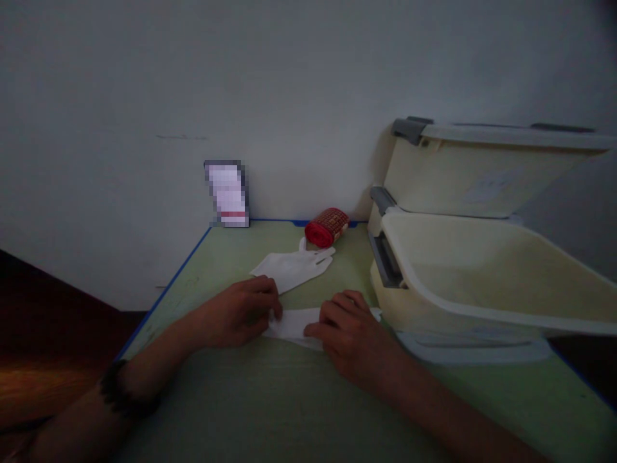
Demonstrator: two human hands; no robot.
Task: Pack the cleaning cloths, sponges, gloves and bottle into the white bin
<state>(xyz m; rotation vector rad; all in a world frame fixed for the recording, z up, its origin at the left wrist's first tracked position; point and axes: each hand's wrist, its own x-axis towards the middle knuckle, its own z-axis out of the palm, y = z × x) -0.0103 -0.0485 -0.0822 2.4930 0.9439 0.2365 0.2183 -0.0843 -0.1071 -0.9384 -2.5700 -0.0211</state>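
A white glove [295, 321] lies across the table in front of me, partly hidden by my fingers. Its left end is pinched in my left hand [245, 312], which wears a dark beaded bracelet at the wrist. On the glove's right part rests my right hand [349, 331], thumb and curled fingers gripping the fabric. A small white tip of the glove sticks out beyond the right knuckles. Just behind, a second white glove [292, 269] lies flat, its fingers toward the back right; its near edge is close to my left fingertips.
A red patterned roll [328, 227] lies at the table's back edge. To the right stands a large cream storage box [424, 308] with grey latches, its lid [443, 170] raised. A phone [230, 196] leans against the wall at the back left. The green table [289, 411] has blue edging.
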